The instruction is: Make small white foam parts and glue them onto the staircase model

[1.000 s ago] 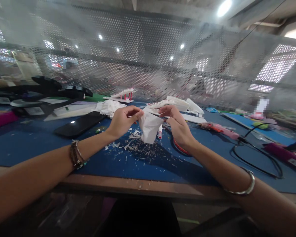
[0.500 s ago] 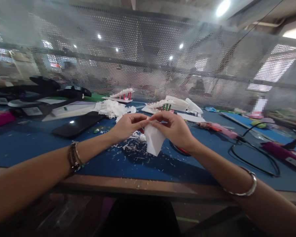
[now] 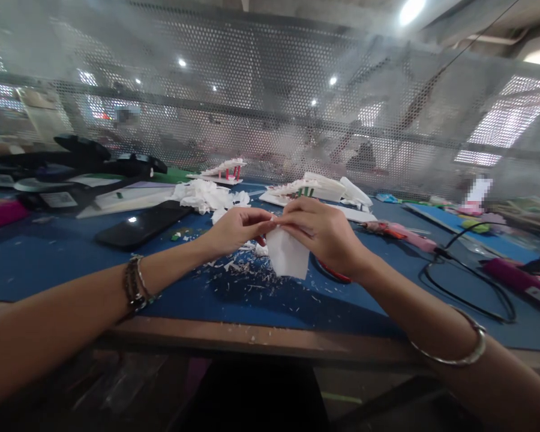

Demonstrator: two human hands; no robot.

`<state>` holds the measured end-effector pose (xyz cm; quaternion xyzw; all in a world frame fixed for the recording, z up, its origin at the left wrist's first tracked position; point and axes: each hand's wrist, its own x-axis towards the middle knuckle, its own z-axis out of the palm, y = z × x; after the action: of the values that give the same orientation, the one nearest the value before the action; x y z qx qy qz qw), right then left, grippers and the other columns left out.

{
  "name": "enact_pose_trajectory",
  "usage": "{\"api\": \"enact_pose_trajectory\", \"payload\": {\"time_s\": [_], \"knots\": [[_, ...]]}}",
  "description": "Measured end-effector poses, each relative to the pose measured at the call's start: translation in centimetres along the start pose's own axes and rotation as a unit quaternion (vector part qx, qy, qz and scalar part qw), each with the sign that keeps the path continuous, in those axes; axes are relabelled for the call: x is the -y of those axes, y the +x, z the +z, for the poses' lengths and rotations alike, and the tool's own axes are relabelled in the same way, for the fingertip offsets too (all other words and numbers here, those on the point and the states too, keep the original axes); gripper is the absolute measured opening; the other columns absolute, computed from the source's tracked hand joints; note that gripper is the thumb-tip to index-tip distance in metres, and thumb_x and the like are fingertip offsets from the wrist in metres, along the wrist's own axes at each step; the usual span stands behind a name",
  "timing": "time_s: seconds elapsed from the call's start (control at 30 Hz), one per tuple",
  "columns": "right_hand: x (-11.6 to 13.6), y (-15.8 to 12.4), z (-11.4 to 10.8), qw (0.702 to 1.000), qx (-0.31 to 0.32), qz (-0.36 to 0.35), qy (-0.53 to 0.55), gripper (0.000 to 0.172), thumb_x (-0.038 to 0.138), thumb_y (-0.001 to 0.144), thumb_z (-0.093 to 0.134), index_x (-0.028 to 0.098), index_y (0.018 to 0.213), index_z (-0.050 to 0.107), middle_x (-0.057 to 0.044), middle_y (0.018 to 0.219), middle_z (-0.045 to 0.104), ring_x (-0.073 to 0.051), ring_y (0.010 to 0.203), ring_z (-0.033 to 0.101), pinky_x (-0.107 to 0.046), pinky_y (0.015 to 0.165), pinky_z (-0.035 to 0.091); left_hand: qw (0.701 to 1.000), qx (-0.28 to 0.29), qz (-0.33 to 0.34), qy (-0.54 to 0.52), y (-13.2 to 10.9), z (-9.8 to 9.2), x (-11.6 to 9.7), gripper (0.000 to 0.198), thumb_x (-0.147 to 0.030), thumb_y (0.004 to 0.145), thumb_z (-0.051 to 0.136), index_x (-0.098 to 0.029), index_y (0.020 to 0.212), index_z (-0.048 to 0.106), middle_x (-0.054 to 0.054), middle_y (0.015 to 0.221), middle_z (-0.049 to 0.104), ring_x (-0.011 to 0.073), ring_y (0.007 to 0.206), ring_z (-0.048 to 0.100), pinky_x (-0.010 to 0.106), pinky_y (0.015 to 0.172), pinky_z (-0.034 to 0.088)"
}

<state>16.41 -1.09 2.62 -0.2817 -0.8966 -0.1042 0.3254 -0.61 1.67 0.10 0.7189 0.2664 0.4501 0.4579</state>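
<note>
Both hands [image 3: 236,228] [image 3: 324,235] pinch tissue [image 3: 290,259]; scraps [image 3: 247,281] beneath.

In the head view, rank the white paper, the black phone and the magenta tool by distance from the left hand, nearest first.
1. white paper: pinched at its top by the left hand, with the right hand also gripping it.
2. black phone: lying flat on the blue mat, to the left of that hand.
3. magenta tool: far right side of the mat, beyond the right hand.

Head view, looking forward-down, near hands [image 3: 288,231]
</note>
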Motion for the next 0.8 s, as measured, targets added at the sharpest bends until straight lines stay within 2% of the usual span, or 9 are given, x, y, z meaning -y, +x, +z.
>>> {"api": "enact_pose_trajectory", "payload": {"time_s": [0.13, 0.27, 0.6, 0.8], "knots": [[-0.21, -0.19, 0.26, 1.000, -0.007, -0.017, -0.014, 0.021, 0.024, 0.085, 0.041, 0.021, 0.085, 0.061, -0.005, 0.087, 0.057, -0.017, 0.085, 0.052, -0.031, 0.075, 0.042, 1.000, 0.011, 0.005, -0.007, 0.03, 0.09, 0.01, 0.010, -0.024, 0.064, 0.059, -0.020, 0.064, 0.068, 0.002, 0.060, 0.062, 0.0087, 0.048, 0.050, 0.018, 0.045, 0.042], [-0.25, -0.04, 0.30, 1.000, -0.020, 0.010, 0.012, 0.013, 0.022, 0.082, 0.046, 0.019, 0.078, 0.058, -0.004, 0.083, 0.058, -0.016, 0.083, 0.053, -0.030, 0.074, 0.041, 1.000, 0.011, 0.021, 0.009, -0.12, 0.20, -0.13, 0.011, -0.021, 0.064, 0.057, -0.020, 0.061, 0.067, 0.000, 0.056, 0.059, 0.0083, 0.048, 0.049, 0.018, 0.047, 0.041], [-0.33, -0.03, 0.60, 1.000, 0.020, 0.004, -0.010, 0.014, 0.022, 0.084, 0.039, 0.018, 0.077, 0.051, -0.006, 0.080, 0.055, -0.015, 0.076, 0.049, -0.027, 0.067, 0.039, 0.991, 0.013, 0.070, 0.112, -0.56, 0.37, 0.00, 0.014, -0.024, 0.072, 0.052, -0.018, 0.065, 0.063, -0.001, 0.057, 0.055, 0.0099, 0.053, 0.048, 0.020, 0.052, 0.041], [0.07, 0.11, 0.59, 0.998, -0.039, 0.050, 0.015, 0.009, 0.020, 0.082, 0.044, 0.017, 0.078, 0.051, -0.002, 0.074, 0.057, -0.012, 0.068, 0.050, -0.024, 0.062, 0.038, 0.995, 0.012, 0.072, 0.063, -0.52, 0.44, -0.04, 0.017, -0.027, 0.074, 0.051, -0.015, 0.078, 0.062, 0.003, 0.073, 0.062, 0.0101, 0.062, 0.053, 0.021, 0.057, 0.044]]}}
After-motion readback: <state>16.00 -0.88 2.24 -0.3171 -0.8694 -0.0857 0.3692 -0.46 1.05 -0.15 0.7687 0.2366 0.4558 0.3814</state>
